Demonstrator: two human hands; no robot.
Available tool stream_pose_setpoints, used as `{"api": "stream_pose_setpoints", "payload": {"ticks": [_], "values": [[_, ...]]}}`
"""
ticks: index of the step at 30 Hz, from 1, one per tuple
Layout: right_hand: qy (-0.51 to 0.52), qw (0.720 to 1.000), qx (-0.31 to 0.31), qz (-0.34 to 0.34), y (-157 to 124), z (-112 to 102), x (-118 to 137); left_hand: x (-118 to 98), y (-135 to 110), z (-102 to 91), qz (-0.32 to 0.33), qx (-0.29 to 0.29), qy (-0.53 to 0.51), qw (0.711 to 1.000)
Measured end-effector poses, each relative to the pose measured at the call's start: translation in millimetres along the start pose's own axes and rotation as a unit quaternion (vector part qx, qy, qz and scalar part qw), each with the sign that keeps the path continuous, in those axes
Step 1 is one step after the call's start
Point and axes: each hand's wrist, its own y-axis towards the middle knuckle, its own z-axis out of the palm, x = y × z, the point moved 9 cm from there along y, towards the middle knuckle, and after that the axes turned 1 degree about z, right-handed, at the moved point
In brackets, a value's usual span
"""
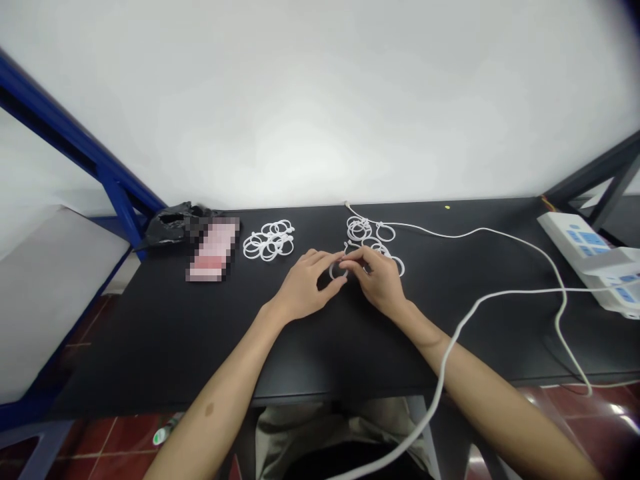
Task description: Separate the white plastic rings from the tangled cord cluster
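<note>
A white looped cable tie (332, 272) is held over the black tabletop, between my two hands. My left hand (307, 283) has its index finger at the top of the loop and its thumb at the lower side, gripping it. With thumb and index finger pinched, my right hand (380, 279) grips the same tie at its upper right; the tie's head is hidden by the fingers. Just beyond my right hand lies a loose group of looped white cable ties (385, 233), partly covered by that hand. Another pile of looped ties (269, 240) rests to the left.
A black plastic bag (167, 225) and a pixelated pink item (215, 250) lie at the left. One white cable (483, 230) runs along the table; another white cable (445, 363) crosses before my right forearm. White-and-blue boxes (580, 240) stand at the right. A wall rises behind.
</note>
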Motion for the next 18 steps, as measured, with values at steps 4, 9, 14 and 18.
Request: {"api": "stream_pose_setpoints", "payload": {"ticks": [4, 9, 14, 18], "values": [[0.002, 1.0, 0.008, -0.006, -0.1, 1.1, 2.1, 5.4, 0.2, 4.9, -0.009, 0.013, -0.006, 1.0], [0.001, 1.0, 0.013, -0.008, -0.8, 1.1, 4.5, 7.5, 0.6, 6.4, -0.008, 0.014, -0.01, 1.0], [0.005, 1.0, 0.011, -0.017, -1.3, 0.8, 6.9, 5.7, 0.5, 7.2, -0.008, 0.024, -0.009, 1.0], [-0.001, 1.0, 0.01, -0.018, -1.7, 1.2, 6.1, 3.1, 0.2, 7.6, -0.003, 0.023, -0.001, 1.0]]}}
